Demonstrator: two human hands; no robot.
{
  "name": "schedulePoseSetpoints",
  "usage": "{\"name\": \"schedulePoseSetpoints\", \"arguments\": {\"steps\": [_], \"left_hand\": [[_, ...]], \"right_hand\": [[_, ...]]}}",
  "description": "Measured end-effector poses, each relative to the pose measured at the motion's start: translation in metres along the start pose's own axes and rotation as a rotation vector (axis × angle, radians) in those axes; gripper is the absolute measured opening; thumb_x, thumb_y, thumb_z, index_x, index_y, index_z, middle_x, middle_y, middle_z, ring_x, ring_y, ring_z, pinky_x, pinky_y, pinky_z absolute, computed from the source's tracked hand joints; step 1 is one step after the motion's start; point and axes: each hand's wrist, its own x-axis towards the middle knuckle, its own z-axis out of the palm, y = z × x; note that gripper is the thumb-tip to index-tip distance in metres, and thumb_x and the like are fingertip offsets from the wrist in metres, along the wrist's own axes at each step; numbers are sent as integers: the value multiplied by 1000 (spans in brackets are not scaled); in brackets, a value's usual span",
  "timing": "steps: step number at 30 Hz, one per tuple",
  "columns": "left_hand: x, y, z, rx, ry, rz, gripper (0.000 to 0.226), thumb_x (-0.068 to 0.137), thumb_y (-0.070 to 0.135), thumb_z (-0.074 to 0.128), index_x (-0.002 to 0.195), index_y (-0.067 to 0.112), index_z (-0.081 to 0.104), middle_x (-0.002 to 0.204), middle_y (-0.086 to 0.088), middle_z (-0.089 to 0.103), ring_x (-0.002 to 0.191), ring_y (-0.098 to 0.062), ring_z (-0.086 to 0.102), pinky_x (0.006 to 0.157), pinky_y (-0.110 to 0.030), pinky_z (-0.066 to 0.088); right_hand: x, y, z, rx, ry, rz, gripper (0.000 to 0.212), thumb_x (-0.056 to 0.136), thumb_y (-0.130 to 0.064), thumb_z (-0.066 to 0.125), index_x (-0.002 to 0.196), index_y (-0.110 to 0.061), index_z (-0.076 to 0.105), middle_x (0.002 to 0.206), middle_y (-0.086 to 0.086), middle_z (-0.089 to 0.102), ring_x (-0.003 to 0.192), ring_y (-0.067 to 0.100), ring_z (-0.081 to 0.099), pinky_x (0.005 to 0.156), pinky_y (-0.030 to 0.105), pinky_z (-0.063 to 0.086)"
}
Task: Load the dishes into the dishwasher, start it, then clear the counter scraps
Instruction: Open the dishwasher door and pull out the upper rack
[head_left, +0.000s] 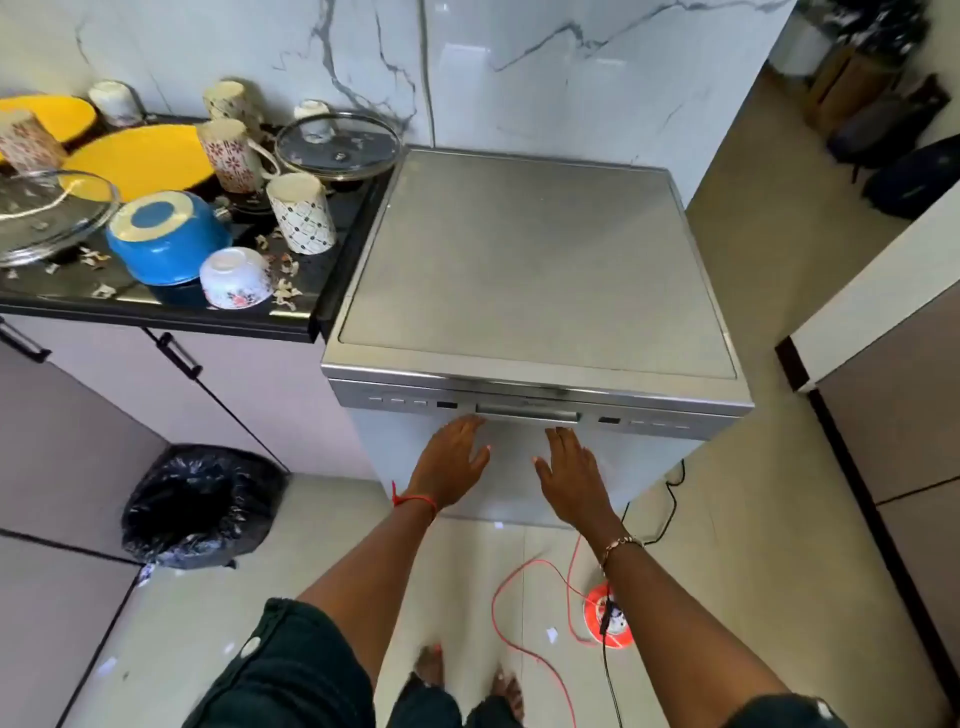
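Under the dishwasher handle, left hand and right hand are flat, straight-fingered, empty. Probably reaching to open it.

The flat top of the dishwasher at 12 o'clock gives free passage, while mugs, bowls and a glass lid crowd the bench at 10 o'clock, a black bin bag sits on the floor at 8 o'clock and an orange cable reel at 5 o'clock.
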Motion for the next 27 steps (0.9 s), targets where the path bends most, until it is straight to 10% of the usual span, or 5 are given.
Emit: {"name": "schedulePoseSetpoints", "arguments": {"steps": [5, 10, 15, 22, 27], "left_hand": [[27, 20, 4, -852, 52, -365, 29, 94, 14, 56, 121, 4, 56, 114, -11, 59, 111, -23, 52, 92, -29, 40], [52, 23, 15, -1499, -23, -523, 23, 99, 16, 46, 117, 6, 56, 114, -8, 59, 114, -21, 52, 104, -37, 37], [73, 29, 35, -1772, 123, -573, 17, 99, 10, 43, 95, 15, 58, 86, 1, 69, 91, -13, 59, 91, -29, 45], [82, 47, 63, -1846, 453, -567, 40, 95, 9, 50, 134, -1, 44, 117, -13, 59, 114, -22, 54, 108, -31, 37], [48, 63, 71, -1745, 551, -723, 45, 89, 10, 62, 131, 4, 46, 129, -18, 56, 113, -26, 57, 99, -36, 46]], "right_hand": [[26, 0, -11, 1012, 94, 358, 29, 93, -19, 55, 116, 0, 57, 104, 11, 60, 103, 25, 56, 91, 32, 43], [58, 3, -21, 1936, 97, 573, 10, 92, -11, 53, 85, -11, 60, 76, 5, 65, 79, 19, 58, 82, 31, 47], [65, 4, -8, 2136, 143, 550, 13, 91, -7, 52, 83, -14, 60, 74, 0, 65, 77, 15, 57, 86, 31, 47], [76, 3, 7, 2092, 359, 601, 13, 87, -2, 59, 96, -10, 62, 74, -3, 71, 84, 17, 60, 85, 32, 50], [50, -8, 18, 1957, 430, 752, 50, 81, -10, 70, 126, -2, 51, 118, 16, 62, 104, 29, 62, 91, 44, 51]]}}
